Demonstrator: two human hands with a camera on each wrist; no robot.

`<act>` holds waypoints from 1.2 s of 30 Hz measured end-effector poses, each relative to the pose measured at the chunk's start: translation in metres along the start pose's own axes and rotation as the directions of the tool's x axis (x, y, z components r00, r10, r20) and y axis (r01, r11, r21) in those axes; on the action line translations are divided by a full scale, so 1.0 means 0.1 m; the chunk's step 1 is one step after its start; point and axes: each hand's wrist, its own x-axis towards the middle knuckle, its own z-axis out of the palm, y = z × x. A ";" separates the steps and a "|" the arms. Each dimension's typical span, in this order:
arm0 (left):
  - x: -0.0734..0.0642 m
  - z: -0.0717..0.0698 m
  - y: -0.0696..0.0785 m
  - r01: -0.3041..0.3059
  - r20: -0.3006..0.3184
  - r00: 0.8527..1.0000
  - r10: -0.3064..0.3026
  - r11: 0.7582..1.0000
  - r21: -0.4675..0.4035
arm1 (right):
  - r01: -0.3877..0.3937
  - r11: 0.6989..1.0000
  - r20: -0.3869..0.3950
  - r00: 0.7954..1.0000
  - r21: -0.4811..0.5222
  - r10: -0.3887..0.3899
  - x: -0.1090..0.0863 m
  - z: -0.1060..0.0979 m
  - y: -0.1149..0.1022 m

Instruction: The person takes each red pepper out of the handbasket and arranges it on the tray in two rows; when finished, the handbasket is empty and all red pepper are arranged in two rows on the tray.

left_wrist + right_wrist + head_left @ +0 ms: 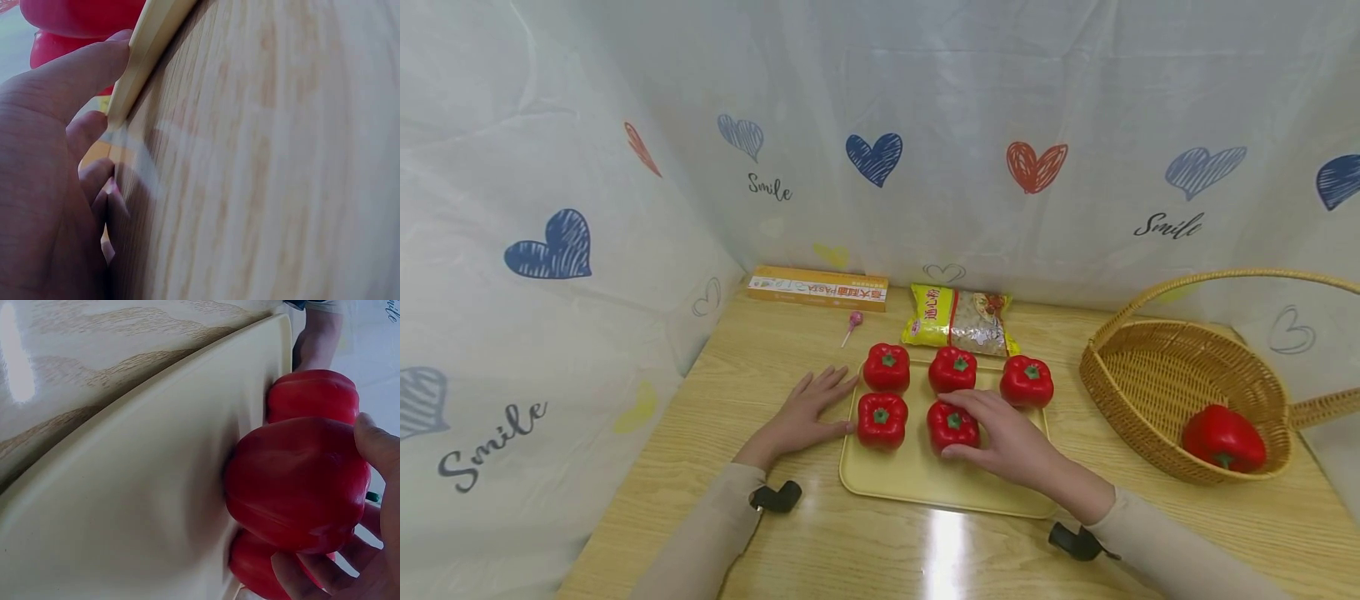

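Several red bell peppers with green stems stand on a pale yellow tray (895,479). My right hand (1011,437) grips the front middle bell pepper (953,427), thumb on the near side and fingers over the far side. In the right wrist view that bell pepper (297,484) sits low over the tray (137,469), with other peppers behind it. My left hand (805,421) lies spread at the tray's left edge, beside the front left bell pepper (882,421). Its thumb and a fingertip touch the rim (140,56) in the left wrist view.
To the right stands a wicker basket (1112,408) with a tall handle and one red bell pepper (1223,439) inside. Behind the tray lie a yellow pasta bag (961,321), a pasta box (816,287) and a pink lollipop (855,320). Printed curtains enclose the wooden table (805,550).
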 end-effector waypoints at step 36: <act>0.00 0.01 0.02 0.005 -0.004 1.000 -0.005 1.000 -0.007 | 0.019 0.998 -0.055 0.998 -0.058 -0.023 -0.15 -0.17 0.08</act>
